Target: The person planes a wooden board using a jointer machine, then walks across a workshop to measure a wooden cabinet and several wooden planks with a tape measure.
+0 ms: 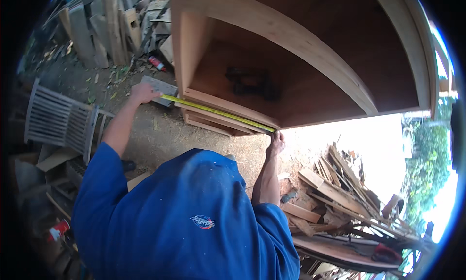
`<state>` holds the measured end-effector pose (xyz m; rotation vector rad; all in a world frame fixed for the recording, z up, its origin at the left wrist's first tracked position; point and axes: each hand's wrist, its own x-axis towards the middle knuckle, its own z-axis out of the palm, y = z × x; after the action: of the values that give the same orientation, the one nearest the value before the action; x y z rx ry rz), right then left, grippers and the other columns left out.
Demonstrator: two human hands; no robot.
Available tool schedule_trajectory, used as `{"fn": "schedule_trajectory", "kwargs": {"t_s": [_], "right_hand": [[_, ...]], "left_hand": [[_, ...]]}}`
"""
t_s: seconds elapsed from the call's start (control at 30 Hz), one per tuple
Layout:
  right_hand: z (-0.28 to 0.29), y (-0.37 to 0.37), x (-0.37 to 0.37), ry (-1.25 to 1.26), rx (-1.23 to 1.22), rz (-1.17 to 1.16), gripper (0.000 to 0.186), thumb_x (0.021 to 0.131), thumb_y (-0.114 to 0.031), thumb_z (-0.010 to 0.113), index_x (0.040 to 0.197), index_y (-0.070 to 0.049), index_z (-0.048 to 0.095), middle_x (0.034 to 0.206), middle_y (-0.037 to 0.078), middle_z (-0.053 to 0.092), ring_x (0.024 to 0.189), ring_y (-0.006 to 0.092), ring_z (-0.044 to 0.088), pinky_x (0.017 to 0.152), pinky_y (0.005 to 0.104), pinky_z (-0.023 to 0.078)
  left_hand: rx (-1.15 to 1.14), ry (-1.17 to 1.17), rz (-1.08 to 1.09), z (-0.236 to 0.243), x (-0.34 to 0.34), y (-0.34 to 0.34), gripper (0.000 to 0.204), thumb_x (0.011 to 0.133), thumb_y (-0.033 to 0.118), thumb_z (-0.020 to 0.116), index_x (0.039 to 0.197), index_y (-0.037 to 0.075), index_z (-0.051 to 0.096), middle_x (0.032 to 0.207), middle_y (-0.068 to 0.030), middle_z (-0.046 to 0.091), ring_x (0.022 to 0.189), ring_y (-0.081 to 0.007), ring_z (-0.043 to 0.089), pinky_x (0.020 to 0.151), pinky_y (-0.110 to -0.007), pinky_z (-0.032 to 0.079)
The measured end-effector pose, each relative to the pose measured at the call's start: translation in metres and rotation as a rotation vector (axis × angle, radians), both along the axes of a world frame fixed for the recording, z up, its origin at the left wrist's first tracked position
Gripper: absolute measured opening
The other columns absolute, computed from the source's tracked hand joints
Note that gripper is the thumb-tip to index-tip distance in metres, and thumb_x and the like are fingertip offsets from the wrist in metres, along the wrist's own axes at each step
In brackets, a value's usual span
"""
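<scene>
Tape (218,113) — a yellow measuring blade — runs taut along the wooden cabinet's (301,61) lower front edge, left hand (143,92) closed on its far end, right hand (276,142) pinching the near end against the corner so it lies flat.

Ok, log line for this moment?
left hand | right hand | yellow tape measure stretched between them | along wooden cabinet edge

Daylight scene: overexposed glare at right, cabinet (301,61) interior shadowed, fisheye bending and dark vignette at rim, slightly soft focus.
</scene>
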<state>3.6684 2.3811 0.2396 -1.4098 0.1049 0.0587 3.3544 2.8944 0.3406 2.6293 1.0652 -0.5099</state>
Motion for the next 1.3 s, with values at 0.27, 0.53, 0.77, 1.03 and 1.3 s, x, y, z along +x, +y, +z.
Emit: {"fn": "schedule_trajectory", "kwargs": {"t_s": [0.27, 0.53, 0.77, 1.03, 1.3], "right_hand": [[-0.014, -0.008, 0.002, 0.085, -0.100, -0.039, 0.018, 0.095, -0.013, 0.060, 0.103, 0.003, 0.063, 0.090, 0.006, 0.063, 0.077, 0.0113, 0.059, 0.070, 0.0236, 0.051], [-0.032, -0.034, -0.046, 0.200, 0.129, -0.150, 0.020, 0.096, -0.015, 0.058, 0.105, 0.003, 0.059, 0.098, 0.011, 0.065, 0.083, 0.0164, 0.064, 0.076, 0.0304, 0.057], [-0.097, -0.074, -0.118, 0.425, 0.198, -0.303, 0.019, 0.097, -0.015, 0.056, 0.111, -0.002, 0.055, 0.099, 0.010, 0.066, 0.084, 0.0184, 0.067, 0.071, 0.0300, 0.057], [-0.130, -0.090, -0.180, 0.542, 0.166, -0.401, 0.020, 0.098, -0.017, 0.054, 0.112, -0.003, 0.053, 0.096, 0.010, 0.067, 0.079, 0.0166, 0.067, 0.064, 0.0262, 0.055], [-0.104, -0.101, -0.175, 0.528, 0.226, -0.431, 0.019, 0.097, -0.014, 0.055, 0.113, -0.007, 0.051, 0.094, 0.010, 0.065, 0.081, 0.0223, 0.067, 0.067, 0.0329, 0.057]], "left_hand": [[-0.274, -0.115, -0.105, -0.027, -0.008, -0.002, 0.056, 0.086, 0.053, 0.059, 0.070, 0.000, 0.066, 0.061, -0.0133, 0.061, 0.062, -0.0258, 0.062, 0.061, -0.039, 0.045], [-0.387, -0.031, -0.087, -0.065, -0.039, -0.024, 0.049, 0.090, 0.040, 0.061, 0.063, -0.001, 0.059, 0.054, -0.0076, 0.052, 0.055, -0.0153, 0.051, 0.056, -0.035, 0.040], [-0.399, 0.115, -0.200, -0.095, -0.058, -0.061, 0.048, 0.089, 0.040, 0.063, 0.063, -0.001, 0.059, 0.054, -0.0094, 0.051, 0.054, -0.0181, 0.051, 0.057, -0.035, 0.040], [-0.448, 0.208, -0.194, -0.119, -0.091, -0.070, 0.049, 0.087, 0.043, 0.063, 0.063, 0.000, 0.061, 0.055, -0.0122, 0.052, 0.055, -0.0205, 0.054, 0.058, -0.036, 0.041], [-0.462, 0.201, -0.118, -0.109, -0.099, -0.080, 0.049, 0.086, 0.047, 0.062, 0.066, 0.002, 0.063, 0.058, -0.0120, 0.054, 0.058, -0.0222, 0.055, 0.058, -0.037, 0.042]]}}
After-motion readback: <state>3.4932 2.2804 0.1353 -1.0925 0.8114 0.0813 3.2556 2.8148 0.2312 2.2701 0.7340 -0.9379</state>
